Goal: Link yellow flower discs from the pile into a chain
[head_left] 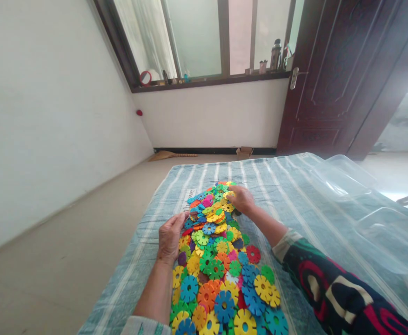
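Note:
A long, thick spread of colourful plastic snowflake discs (pixel 207 260) with notched rims runs up the bed in front of me; they overlap in green, blue, yellow, orange and red. My left hand (pixel 170 236) is at the left edge of the spread, its fingers drawn together; anything between its fingertips is hidden. At the far right edge, my right hand (pixel 242 199) has its thumb and fingers around a yellow snowflake disc (pixel 229 195) among the others. Its outer fingers are partly hidden.
A blue-grey striped sheet (pixel 273 186) covers the bed. Two clear plastic boxes (pixel 392 237) lie to the right. Beyond are a broom (pixel 169 155) and cardboard box (pixel 244 153) on the floor, a window sill (pixel 207 82) with small items, and a dark red door (pixel 332 79).

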A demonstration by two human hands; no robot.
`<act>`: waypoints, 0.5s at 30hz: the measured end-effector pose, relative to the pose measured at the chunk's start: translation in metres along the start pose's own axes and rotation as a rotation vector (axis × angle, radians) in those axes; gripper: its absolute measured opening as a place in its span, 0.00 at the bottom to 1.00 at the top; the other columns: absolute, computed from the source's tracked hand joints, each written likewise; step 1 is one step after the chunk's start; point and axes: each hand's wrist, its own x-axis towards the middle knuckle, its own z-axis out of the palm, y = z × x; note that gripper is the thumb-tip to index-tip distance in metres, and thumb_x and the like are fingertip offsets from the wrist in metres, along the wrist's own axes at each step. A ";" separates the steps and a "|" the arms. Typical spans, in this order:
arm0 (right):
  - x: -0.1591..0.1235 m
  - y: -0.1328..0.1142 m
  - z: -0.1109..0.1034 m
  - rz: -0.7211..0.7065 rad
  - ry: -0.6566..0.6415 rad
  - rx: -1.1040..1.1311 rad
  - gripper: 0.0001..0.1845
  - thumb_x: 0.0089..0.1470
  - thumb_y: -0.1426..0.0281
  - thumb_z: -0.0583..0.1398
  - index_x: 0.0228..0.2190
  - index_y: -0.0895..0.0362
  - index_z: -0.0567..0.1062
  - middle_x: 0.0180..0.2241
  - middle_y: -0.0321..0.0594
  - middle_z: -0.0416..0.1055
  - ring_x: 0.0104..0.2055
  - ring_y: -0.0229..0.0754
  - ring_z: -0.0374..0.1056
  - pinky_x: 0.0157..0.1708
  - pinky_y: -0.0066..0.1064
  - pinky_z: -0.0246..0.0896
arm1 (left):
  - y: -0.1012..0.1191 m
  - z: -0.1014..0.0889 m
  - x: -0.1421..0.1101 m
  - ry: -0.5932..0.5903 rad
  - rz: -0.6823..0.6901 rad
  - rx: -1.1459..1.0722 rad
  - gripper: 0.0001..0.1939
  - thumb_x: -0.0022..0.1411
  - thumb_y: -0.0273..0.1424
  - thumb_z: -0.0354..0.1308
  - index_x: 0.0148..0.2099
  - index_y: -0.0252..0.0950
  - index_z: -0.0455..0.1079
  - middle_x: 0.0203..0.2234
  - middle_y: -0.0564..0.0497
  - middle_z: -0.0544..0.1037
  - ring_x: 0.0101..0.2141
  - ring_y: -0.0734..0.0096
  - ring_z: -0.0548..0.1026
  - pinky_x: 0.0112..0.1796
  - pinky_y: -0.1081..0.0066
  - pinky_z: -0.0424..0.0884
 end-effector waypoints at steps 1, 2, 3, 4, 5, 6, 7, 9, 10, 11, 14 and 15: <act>0.002 -0.007 -0.001 0.013 -0.017 -0.026 0.18 0.56 0.63 0.58 0.47 0.53 0.75 0.47 0.43 0.75 0.49 0.47 0.69 0.46 0.35 0.60 | 0.000 0.000 0.000 -0.004 -0.002 -0.004 0.22 0.45 0.44 0.66 0.38 0.32 0.78 0.30 0.49 0.81 0.41 0.59 0.78 0.50 0.61 0.71; 0.004 -0.014 -0.002 0.025 -0.037 -0.059 0.18 0.56 0.62 0.57 0.47 0.53 0.75 0.46 0.45 0.75 0.49 0.48 0.69 0.46 0.36 0.60 | 0.000 -0.001 0.000 -0.008 -0.002 -0.006 0.21 0.45 0.43 0.66 0.38 0.32 0.78 0.31 0.49 0.81 0.41 0.60 0.78 0.50 0.61 0.72; 0.006 -0.020 -0.002 0.037 -0.058 -0.096 0.17 0.56 0.62 0.57 0.46 0.54 0.75 0.45 0.46 0.75 0.48 0.49 0.69 0.45 0.36 0.60 | -0.001 -0.001 0.000 -0.011 0.000 -0.005 0.21 0.45 0.43 0.66 0.37 0.33 0.78 0.30 0.49 0.81 0.41 0.59 0.78 0.49 0.61 0.72; 0.007 -0.026 -0.003 0.049 -0.077 -0.133 0.17 0.56 0.63 0.57 0.45 0.55 0.75 0.45 0.47 0.76 0.48 0.49 0.70 0.45 0.37 0.60 | -0.001 -0.001 0.000 -0.014 0.002 -0.003 0.21 0.45 0.43 0.66 0.37 0.33 0.78 0.30 0.49 0.81 0.41 0.59 0.78 0.49 0.61 0.72; 0.007 -0.031 -0.003 0.061 -0.095 -0.166 0.16 0.56 0.64 0.57 0.44 0.55 0.76 0.44 0.48 0.76 0.47 0.50 0.70 0.45 0.37 0.60 | -0.002 -0.002 0.000 -0.016 0.004 -0.001 0.20 0.46 0.43 0.66 0.37 0.32 0.78 0.30 0.49 0.81 0.41 0.59 0.78 0.49 0.61 0.72; 0.007 -0.034 -0.002 0.072 -0.108 -0.190 0.15 0.56 0.66 0.56 0.43 0.56 0.76 0.43 0.49 0.76 0.46 0.50 0.70 0.44 0.37 0.60 | -0.003 -0.002 0.001 -0.016 0.005 0.000 0.20 0.46 0.43 0.66 0.37 0.32 0.78 0.30 0.49 0.81 0.41 0.59 0.78 0.48 0.62 0.73; 0.006 -0.037 -0.001 0.079 -0.113 -0.206 0.15 0.55 0.68 0.55 0.42 0.56 0.76 0.42 0.50 0.76 0.46 0.50 0.71 0.43 0.37 0.60 | -0.004 -0.002 0.002 -0.016 0.006 0.001 0.20 0.46 0.43 0.66 0.37 0.32 0.78 0.30 0.49 0.81 0.41 0.59 0.78 0.48 0.62 0.73; 0.005 -0.037 0.001 0.075 -0.104 -0.210 0.15 0.54 0.71 0.54 0.41 0.57 0.76 0.41 0.50 0.76 0.45 0.50 0.71 0.42 0.37 0.60 | -0.005 -0.003 0.003 -0.013 0.009 0.008 0.20 0.46 0.43 0.66 0.37 0.32 0.78 0.31 0.48 0.81 0.41 0.59 0.78 0.48 0.62 0.73; 0.005 -0.036 0.001 0.064 -0.096 -0.199 0.15 0.54 0.72 0.54 0.42 0.57 0.76 0.41 0.49 0.76 0.45 0.50 0.71 0.42 0.36 0.60 | -0.006 -0.003 0.004 -0.009 0.010 0.012 0.20 0.46 0.43 0.66 0.36 0.32 0.77 0.32 0.48 0.82 0.41 0.60 0.78 0.48 0.63 0.73; 0.005 -0.033 0.001 0.054 -0.084 -0.181 0.16 0.54 0.71 0.54 0.43 0.57 0.76 0.42 0.49 0.76 0.46 0.50 0.71 0.43 0.36 0.60 | -0.006 -0.003 0.004 -0.004 0.011 0.014 0.20 0.46 0.43 0.66 0.36 0.32 0.77 0.32 0.48 0.82 0.41 0.60 0.78 0.48 0.63 0.73; 0.010 -0.014 -0.007 0.094 -0.005 -0.086 0.21 0.53 0.68 0.56 0.49 0.55 0.73 0.46 0.47 0.75 0.49 0.49 0.69 0.45 0.36 0.61 | -0.007 -0.003 0.005 -0.007 0.003 0.012 0.21 0.45 0.44 0.66 0.37 0.32 0.77 0.33 0.47 0.82 0.42 0.58 0.78 0.47 0.62 0.74; 0.013 -0.006 -0.012 0.137 0.022 -0.051 0.23 0.53 0.66 0.56 0.52 0.55 0.72 0.48 0.46 0.74 0.50 0.49 0.69 0.46 0.35 0.61 | -0.007 -0.003 0.005 -0.012 0.002 0.009 0.22 0.45 0.44 0.66 0.37 0.32 0.77 0.33 0.46 0.82 0.42 0.58 0.78 0.47 0.62 0.74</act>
